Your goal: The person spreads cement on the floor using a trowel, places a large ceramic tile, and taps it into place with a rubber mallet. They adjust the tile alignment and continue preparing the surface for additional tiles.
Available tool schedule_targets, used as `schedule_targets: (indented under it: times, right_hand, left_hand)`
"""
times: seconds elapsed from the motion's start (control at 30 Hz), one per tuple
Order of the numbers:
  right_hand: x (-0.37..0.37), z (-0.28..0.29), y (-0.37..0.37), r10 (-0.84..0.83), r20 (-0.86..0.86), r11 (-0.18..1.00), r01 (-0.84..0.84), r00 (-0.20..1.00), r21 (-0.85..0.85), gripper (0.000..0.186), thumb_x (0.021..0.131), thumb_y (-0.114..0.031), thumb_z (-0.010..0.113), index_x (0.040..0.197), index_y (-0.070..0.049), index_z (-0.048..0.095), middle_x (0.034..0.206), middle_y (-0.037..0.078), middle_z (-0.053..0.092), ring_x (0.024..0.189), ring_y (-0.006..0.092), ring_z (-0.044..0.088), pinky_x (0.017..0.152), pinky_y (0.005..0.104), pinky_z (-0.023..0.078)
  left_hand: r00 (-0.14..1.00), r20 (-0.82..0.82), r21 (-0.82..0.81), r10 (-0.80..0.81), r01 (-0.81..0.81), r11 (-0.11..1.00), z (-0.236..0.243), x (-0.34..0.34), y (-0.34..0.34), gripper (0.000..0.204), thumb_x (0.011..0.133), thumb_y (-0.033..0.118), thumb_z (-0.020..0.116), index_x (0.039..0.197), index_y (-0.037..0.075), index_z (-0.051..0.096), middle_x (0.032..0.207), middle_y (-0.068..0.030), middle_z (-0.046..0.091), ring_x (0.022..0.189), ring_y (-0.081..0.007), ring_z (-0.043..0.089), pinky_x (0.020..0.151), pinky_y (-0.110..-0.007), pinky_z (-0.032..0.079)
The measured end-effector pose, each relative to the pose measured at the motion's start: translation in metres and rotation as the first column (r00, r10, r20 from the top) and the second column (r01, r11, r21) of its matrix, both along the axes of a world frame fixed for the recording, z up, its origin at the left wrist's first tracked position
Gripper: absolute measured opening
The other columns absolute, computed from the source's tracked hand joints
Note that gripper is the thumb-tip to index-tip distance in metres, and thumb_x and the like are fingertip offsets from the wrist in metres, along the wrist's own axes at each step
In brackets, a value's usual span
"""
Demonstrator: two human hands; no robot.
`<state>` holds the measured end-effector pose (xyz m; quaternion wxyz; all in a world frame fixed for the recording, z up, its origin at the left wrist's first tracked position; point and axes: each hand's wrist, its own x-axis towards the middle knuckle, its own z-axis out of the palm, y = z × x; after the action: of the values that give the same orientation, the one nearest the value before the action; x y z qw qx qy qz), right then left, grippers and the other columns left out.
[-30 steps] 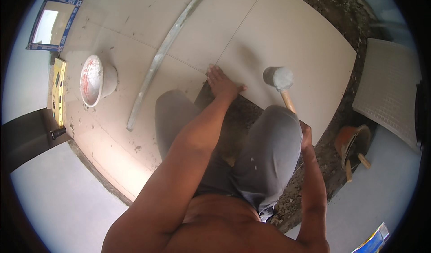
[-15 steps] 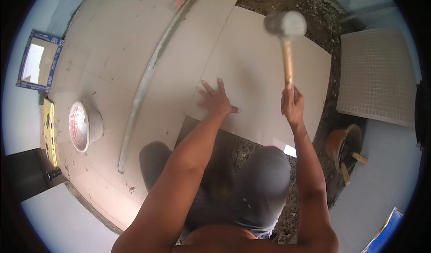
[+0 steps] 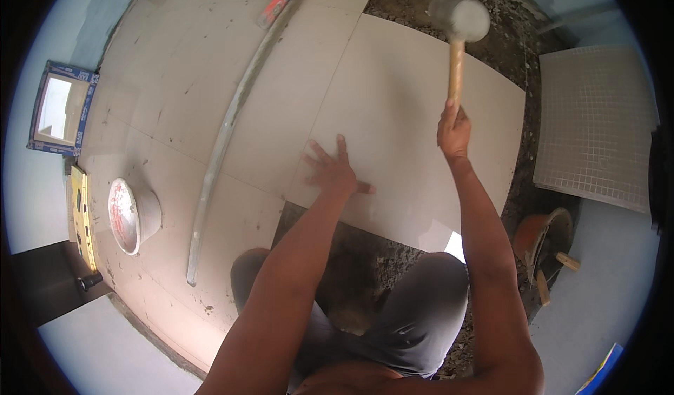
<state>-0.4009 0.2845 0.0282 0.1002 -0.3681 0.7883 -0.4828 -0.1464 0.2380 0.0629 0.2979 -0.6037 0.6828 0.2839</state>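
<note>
My right hand [image 3: 454, 130] is wrapped round the wooden handle of a rubber mallet [image 3: 456, 65]. The mallet's pale, motion-smeared head is over the far part of a large beige floor tile [image 3: 421, 114] and the dark mortar beyond it. Whether the head touches the tile I cannot tell. With fingers spread, my left hand [image 3: 335, 170] rests flat near the tile's left edge, by the seam with the neighbouring tiles. Bare grey mortar [image 3: 379, 255] shows between the tile's near edge and my knees.
Left of the tile, a long metal straightedge [image 3: 226, 135] lies across the laid tiles, with a red-and-grey tool [image 3: 281, 5] at its far end. A white bucket [image 3: 133, 216] stands farther left. On the right are a tile with a gridded back [image 3: 593, 125] and an orange-brown bucket [image 3: 537, 237] with wooden handles.
My right hand and the mallet have shifted slightly farther away over the tile. My left hand stays spread on the tile. The whole view has tilted a little.
</note>
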Motion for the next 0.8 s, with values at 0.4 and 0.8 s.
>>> schedule_targets:
  times: [0.4,0.8]
  right_hand:
    - [-0.019,-0.018,-0.001,0.048,-0.062,0.983,-0.036,0.997,0.179,0.062,0.097,-0.062,0.046,0.075,-0.004,0.051,0.054,0.003,0.048,0.041,0.0124,0.049,0.037,0.0291,0.043]
    - [0.005,0.012,0.070,0.074,0.228,0.876,-0.173,0.971,0.451,0.066,0.098,-0.061,0.043,0.079,0.001,0.053,0.051,0.004,0.045,0.035,0.0156,0.046,0.035,0.0332,0.042]
  left_hand:
    - [0.996,0.026,-0.041,-0.086,0.087,0.995,-0.013,0.001,0.002,0.155,0.049,0.070,0.086,0.154,0.026,-0.019,0.153,-0.0348,-0.023,0.140,-0.0609,-0.012,0.099,-0.077,0.031]
    - [0.992,-0.048,-0.146,-0.115,0.107,0.983,-0.020,0.012,0.017,0.146,0.057,0.072,0.081,0.156,0.018,-0.012,0.155,-0.0357,-0.014,0.142,-0.0594,-0.003,0.102,-0.075,0.029]
